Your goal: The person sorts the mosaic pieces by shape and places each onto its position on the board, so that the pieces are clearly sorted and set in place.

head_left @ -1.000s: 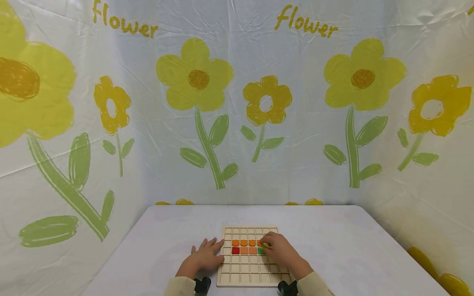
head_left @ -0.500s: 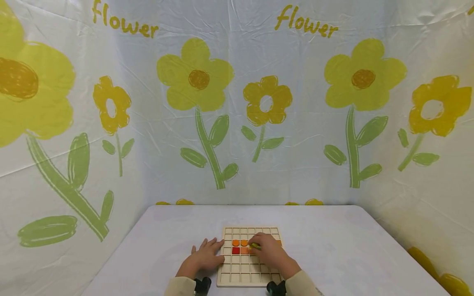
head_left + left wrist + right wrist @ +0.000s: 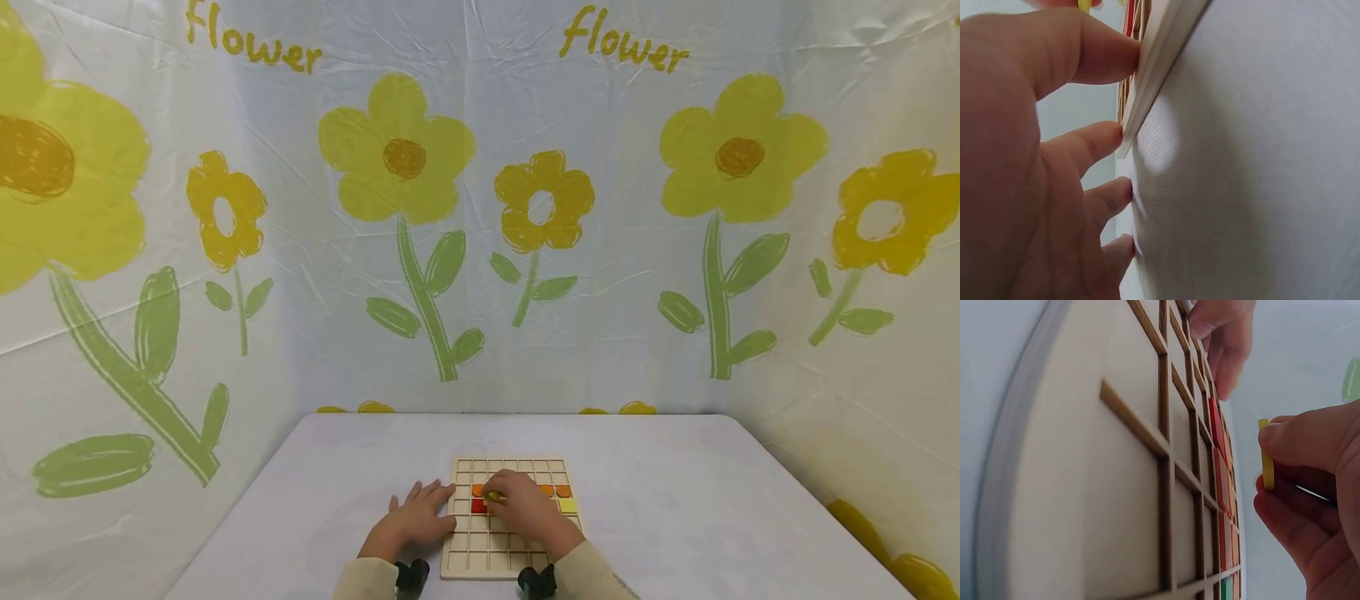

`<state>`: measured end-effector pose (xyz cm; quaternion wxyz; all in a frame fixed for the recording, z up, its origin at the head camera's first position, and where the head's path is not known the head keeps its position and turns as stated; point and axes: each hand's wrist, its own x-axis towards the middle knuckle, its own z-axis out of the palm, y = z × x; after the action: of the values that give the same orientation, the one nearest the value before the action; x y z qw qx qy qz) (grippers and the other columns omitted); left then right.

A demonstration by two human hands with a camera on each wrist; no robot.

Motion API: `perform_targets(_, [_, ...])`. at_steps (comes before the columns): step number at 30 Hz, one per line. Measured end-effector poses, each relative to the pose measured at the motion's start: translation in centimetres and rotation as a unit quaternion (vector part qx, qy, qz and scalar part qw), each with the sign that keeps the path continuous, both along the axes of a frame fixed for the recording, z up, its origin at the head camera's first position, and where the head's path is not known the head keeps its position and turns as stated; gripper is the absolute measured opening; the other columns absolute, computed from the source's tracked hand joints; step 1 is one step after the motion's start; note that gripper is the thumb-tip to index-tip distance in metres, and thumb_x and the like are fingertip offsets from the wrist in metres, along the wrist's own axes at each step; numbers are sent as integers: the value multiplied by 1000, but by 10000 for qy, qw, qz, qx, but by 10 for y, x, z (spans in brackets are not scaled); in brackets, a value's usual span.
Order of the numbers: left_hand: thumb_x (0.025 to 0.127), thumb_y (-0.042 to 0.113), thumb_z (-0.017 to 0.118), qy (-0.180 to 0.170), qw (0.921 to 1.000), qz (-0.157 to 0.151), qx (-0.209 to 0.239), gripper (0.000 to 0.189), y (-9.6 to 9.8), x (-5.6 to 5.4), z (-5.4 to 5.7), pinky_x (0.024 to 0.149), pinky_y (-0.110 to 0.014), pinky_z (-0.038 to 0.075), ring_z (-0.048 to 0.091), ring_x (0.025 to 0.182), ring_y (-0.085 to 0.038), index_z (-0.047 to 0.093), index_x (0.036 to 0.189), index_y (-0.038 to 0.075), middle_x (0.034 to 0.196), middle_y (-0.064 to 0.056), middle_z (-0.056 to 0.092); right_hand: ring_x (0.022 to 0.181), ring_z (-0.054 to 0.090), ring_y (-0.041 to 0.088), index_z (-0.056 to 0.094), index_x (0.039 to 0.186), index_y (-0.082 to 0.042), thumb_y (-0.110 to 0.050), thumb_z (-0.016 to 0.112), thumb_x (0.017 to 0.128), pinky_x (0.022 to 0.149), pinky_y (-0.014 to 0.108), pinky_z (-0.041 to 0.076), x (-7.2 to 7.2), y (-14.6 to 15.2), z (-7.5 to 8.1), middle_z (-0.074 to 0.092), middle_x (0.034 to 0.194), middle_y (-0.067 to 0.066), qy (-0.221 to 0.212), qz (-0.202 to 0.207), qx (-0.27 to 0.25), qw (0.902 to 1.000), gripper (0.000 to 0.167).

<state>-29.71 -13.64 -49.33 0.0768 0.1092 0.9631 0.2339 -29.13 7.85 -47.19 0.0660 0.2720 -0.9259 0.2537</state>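
A wooden grid board [image 3: 480, 560] lies on the table. My right hand [image 3: 521, 507] is over its left-middle part, pinching a thin yellow piece [image 3: 1266, 456] between thumb and fingers; the right wrist view shows it edge-on, held above the board face. One row holds orange round pieces [image 3: 563, 492]. The row nearer me has a red square tile [image 3: 477, 506] at left and a yellow square tile [image 3: 567, 506] at right; my right hand hides the tiles between in the head view. My left hand [image 3: 412, 521] is spread at the board's left side, thumb and index fingertip touching its edge.
The white table [image 3: 660, 483] extends around the board on all sides. Behind it and at both sides hangs a flower-print cloth [image 3: 480, 275]. A green tile [image 3: 1227, 587] shows low in the right wrist view.
My right hand has moved left along the rows with the yellow piece, uncovering the right-hand round pieces and the yellow square tile. The left hand stays at the board's edge.
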Motion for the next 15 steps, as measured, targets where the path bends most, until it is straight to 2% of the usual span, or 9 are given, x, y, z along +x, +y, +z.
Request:
perform_targets(7, [85, 38, 57, -6, 10000, -54, -34, 62, 0, 3, 6, 105, -79, 8, 24, 143, -48, 49, 142, 16, 151, -15, 40, 93, 65, 13, 75, 101, -10, -14, 68, 89, 82, 30, 55, -1, -13, 1, 69, 100, -1, 427, 237, 210, 9986, 14])
perform_targets(15, [85, 39, 56, -102, 9999, -60, -110, 61, 1, 4, 9, 106, -78, 9, 24, 143, -47, 49, 142, 17, 152, -14, 40, 93, 64, 11, 75, 101, -11, -14, 69, 88, 85, 30, 55, -4, -27, -2, 70, 101, -2, 303, 217, 272, 9989, 15])
